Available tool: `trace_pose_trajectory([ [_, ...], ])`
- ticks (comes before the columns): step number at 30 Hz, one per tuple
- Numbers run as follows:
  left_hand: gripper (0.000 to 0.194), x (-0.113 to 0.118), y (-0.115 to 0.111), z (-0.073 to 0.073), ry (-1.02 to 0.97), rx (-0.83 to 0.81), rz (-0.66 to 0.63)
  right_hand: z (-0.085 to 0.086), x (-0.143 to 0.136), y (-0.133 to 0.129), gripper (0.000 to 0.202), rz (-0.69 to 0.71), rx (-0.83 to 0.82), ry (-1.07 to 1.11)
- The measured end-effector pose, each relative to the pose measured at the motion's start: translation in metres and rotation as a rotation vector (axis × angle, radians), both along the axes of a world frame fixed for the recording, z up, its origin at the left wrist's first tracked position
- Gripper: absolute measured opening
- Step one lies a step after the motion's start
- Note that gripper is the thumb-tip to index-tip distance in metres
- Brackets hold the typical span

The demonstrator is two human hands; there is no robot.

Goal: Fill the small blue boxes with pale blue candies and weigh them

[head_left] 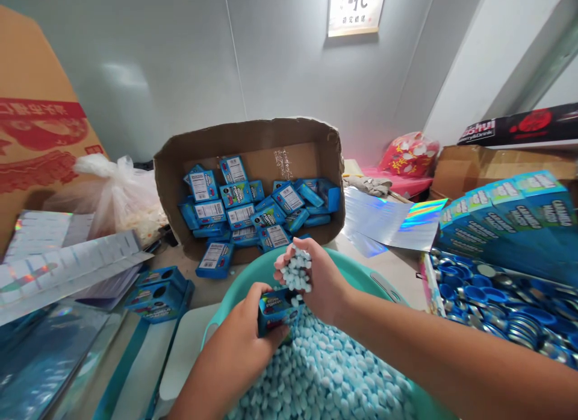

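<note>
Small blue printed box (pixel 270 314) held in left hand (pixel 247 319), pale blue pellets (pixel 297 272) (whole handful, lol) cupped in right hand (pixel 324 280) just beside it, loads more piled below.

The bottom edge crops the tub (pixel 246 275); the top edge crops the poster (pixel 356 13); left fingers (pixel 258 291) partly hide the small box (pixel 276 308).

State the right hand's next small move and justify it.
Probably tip the right hand so its pale-blue rounded pellets slide into the small blue cardboard box: that hand is heaped, and the left hand holds the box close by.
</note>
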State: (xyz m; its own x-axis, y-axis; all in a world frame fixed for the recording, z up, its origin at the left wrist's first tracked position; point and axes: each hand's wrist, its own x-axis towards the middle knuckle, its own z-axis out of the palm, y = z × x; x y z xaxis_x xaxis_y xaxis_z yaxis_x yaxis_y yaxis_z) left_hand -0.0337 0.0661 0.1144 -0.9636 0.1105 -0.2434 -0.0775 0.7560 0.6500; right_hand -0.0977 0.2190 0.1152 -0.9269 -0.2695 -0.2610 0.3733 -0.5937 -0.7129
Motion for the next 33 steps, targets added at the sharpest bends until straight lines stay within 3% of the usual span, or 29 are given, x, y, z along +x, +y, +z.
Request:
trace_pose_trajectory([
  [26,0.045,-0.0031,-0.0011,-0.0088,0.014,0.005,0.000,-0.0061,-0.0038,0.0001,0.038,0.040,0.039,0.046],
  [33,0.044,-0.0027,-0.0021,-0.0093,0.030,0.008,-0.009,-0.0043,-0.0023,-0.0002,0.037,0.046,0.127,0.071],
])
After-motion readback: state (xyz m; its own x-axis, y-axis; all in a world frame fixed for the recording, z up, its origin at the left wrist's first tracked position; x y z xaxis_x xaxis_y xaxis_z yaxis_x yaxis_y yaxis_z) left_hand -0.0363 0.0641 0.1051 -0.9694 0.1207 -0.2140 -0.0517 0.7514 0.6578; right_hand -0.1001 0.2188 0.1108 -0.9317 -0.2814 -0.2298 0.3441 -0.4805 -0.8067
